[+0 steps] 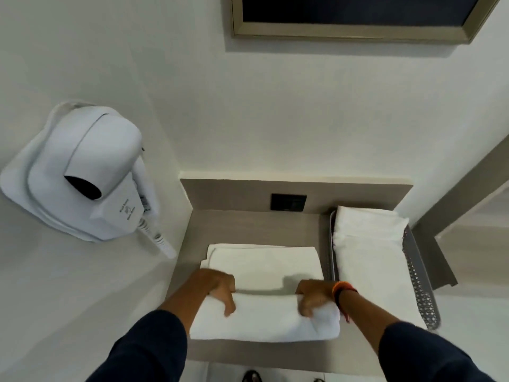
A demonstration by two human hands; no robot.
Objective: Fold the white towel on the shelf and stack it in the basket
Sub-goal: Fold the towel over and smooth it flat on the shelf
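A white towel (261, 266) lies on the grey-brown shelf (242, 227), its near part rolled over into a thick fold (264, 318). My left hand (220, 289) grips the left end of that fold, fingers curled over its top. On the right end of the fold sits my right hand (314, 297), clenched on the cloth, with an orange and black band at the wrist. To the right stands a grey perforated metal basket (421, 288) holding a folded white towel (369, 249).
A white wall-mounted hair dryer (88, 172) with a coiled cord hangs on the left wall. A black socket plate (288, 202) sits on the shelf's back panel. A framed dark panel (355, 15) hangs above. A ledge runs off to the right.
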